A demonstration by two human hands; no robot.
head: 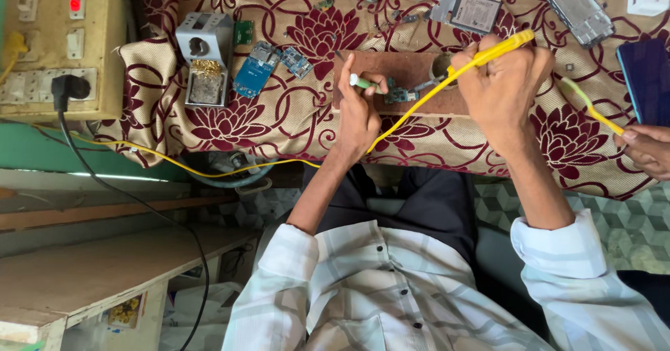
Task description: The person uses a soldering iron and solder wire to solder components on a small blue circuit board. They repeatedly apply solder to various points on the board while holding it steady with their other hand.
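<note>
Hands working over a brown wooden board [412, 68] lying on a maroon flowered cloth [279, 124]. Left hand [359, 117] curling shut, pinching a thin green-handled tool [364, 81] between thumb and fingers, its tip reaching toward a small circuit board [400, 95] sitting on the wooden board between the two hands. Right hand [504, 89] gripping a yellow soldering iron [488, 52] in a closed fist, handle sticking up past the knuckles, yellow cord [209, 172] trailing down across the cloth and off to the left. Resting farther left on the cloth: a metal iron stand [204, 58] and two blue circuit boards [256, 68]. Standing at the far left, a switch box [52, 51] holding a black plug [68, 87]. Entering at the right edge, another person's hand [649, 148] holding yellow tweezers [593, 107] beside a dark phone [645, 79].
</note>
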